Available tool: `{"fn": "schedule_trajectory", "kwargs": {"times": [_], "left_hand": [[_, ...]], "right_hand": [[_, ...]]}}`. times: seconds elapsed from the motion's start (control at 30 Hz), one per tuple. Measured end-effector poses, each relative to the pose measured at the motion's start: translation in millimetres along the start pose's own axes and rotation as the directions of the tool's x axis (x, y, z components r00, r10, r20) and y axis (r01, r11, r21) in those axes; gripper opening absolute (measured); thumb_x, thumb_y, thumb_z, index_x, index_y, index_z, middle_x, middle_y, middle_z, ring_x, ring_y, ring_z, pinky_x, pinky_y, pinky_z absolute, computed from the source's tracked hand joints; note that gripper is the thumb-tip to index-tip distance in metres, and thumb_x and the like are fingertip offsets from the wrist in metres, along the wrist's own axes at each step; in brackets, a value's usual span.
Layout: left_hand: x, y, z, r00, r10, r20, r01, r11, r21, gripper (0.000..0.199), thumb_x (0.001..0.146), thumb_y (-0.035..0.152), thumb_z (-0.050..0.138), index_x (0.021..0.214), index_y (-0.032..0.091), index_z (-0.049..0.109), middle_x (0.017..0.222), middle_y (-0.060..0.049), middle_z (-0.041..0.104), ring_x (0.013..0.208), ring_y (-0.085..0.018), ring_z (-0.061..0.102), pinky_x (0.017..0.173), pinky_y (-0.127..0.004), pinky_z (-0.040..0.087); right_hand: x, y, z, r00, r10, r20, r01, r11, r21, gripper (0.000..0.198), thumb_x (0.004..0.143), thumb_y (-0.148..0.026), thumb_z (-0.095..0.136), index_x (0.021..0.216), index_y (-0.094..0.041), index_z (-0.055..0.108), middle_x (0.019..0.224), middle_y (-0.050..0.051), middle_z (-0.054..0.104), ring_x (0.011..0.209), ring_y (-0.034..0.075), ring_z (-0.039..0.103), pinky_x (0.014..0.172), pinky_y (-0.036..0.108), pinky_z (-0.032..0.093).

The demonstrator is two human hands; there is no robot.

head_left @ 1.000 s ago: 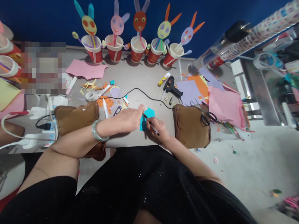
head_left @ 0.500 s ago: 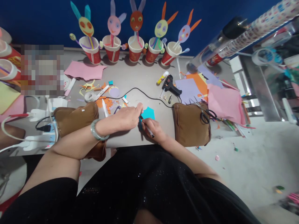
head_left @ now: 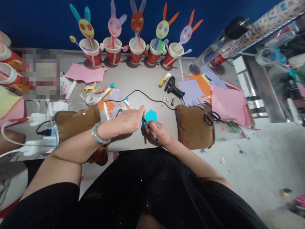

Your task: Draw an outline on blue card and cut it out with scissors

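Lying near the front edge of the table (head_left: pixel 139 78) in the head view, the turquoise paper (head_left: pixel 152 115) is flanked at a distance by two brown pouches (head_left: pixel 195 128), with bare surface left toward the right one and behind. A pen (head_left: pixel 152 133) is pinched aslant in the right hand (head_left: pixel 159 131), while the left hand (head_left: pixel 130 121) is set, fingers bunched, at the paper's left side; whether paper is gripped there cannot be told.
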State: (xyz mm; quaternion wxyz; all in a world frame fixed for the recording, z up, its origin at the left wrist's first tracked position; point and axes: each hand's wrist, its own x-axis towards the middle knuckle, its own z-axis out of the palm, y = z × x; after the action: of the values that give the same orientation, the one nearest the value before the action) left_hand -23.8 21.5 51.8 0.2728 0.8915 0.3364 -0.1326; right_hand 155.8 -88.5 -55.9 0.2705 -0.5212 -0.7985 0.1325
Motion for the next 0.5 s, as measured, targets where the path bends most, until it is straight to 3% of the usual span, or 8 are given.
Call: {"fn": "schedule_trajectory", "kwargs": {"times": [0.27, 0.5], "left_hand": [[-1.0, 0.3, 0.7, 1.000, 0.015, 0.004, -0.015, 1.000, 0.001, 0.033, 0.096, 0.016, 0.034, 0.126, 0.012, 0.045, 0.104, -0.015, 0.073, 0.093, -0.026, 0.070, 0.082, -0.038, 0.051], [-0.9, 1.0, -0.5, 1.000, -0.006, 0.010, 0.006, 1.000, 0.027, 0.033, 0.096, 0.017, 0.034, 0.127, 0.013, 0.045, 0.103, -0.017, 0.072, 0.088, -0.027, 0.070, 0.076, -0.038, 0.051]], "right_hand": [[-2.9, 5.6, -1.4, 0.986, 0.028, -0.164, -0.021, 0.999, 0.042, 0.009, 0.101, -0.021, 0.047, 0.103, -0.022, 0.056, 0.084, 0.007, 0.070, 0.069, 0.016, 0.064, 0.062, 0.031, 0.053], [0.3, 7.9, -1.0, 0.979, 0.109, -0.172, -0.090, 0.990, 0.111, 0.012, 0.102, -0.026, 0.048, 0.106, -0.022, 0.059, 0.089, 0.008, 0.072, 0.070, 0.016, 0.066, 0.061, 0.031, 0.054]]}}
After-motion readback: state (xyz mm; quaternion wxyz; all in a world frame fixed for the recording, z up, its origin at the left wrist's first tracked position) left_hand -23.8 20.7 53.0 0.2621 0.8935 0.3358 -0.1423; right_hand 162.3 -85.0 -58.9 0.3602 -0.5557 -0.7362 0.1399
